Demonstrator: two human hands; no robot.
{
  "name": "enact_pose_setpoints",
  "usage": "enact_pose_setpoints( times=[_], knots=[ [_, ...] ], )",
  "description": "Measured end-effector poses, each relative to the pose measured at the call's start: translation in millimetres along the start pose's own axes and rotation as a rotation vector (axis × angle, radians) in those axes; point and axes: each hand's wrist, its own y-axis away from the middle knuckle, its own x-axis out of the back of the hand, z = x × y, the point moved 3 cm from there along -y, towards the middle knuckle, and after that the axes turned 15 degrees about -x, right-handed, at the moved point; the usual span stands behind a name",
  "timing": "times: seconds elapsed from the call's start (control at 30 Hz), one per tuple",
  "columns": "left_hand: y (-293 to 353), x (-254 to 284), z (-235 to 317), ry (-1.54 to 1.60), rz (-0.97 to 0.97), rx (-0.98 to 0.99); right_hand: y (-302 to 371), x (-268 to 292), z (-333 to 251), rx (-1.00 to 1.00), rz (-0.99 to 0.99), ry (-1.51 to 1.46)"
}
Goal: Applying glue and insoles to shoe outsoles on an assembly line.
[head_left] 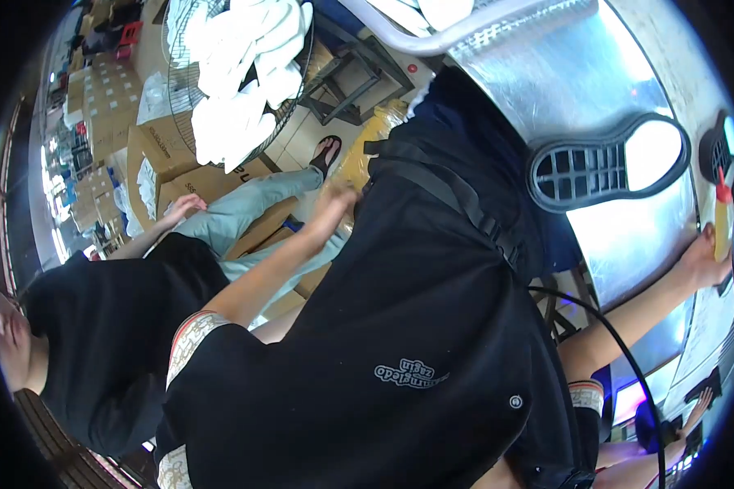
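Note:
My right hand (pixel 696 259) is at the far right edge, closed round a squeeze bottle (pixel 721 231) with yellowish contents and a red nozzle pointing up. Part of that hand falls in the dark rim of the picture. A shoe sole (pixel 607 167), black with a gridded hollow section and a white pad at one end, lies on the shiny metal table (pixel 620 244). Beyond it is a second dark sole (pixel 716 151), partly cut off by the rim. My left hand (pixel 336 202) hangs beside my waist, near a yellow plastic-wrapped item (pixel 367 147). Its fingers are blurred and partly hidden.
A black wire basket (pixel 174 81) piled with white shoe pieces (pixel 240 73) stands upper left. A pale plastic basket (pixel 457 37) rests on the table's far end. At left stands another person (pixel 114 326) in black, near cardboard boxes (pixel 163 155). A black cable (pixel 620 338) runs at right.

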Motion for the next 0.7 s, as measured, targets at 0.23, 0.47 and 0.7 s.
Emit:
enact_pose_setpoints(
  times=[0.23, 0.47, 0.7],
  knots=[
    [30.5, -41.4, -141.9, 0.458, -0.277, 0.271, 16.1, 0.3, -12.4, 0.012, -0.012, -0.024],
    [46.7, -17.7, -93.3, 0.788, -0.408, 0.489, 3.5, 37.4, -30.2, -0.031, -0.088, -0.168],
    [38.8, 57.5, -75.5, 0.113, -0.653, 0.415, 24.5, -24.6, 11.6, 0.024, 0.182, -0.089]
  ],
)
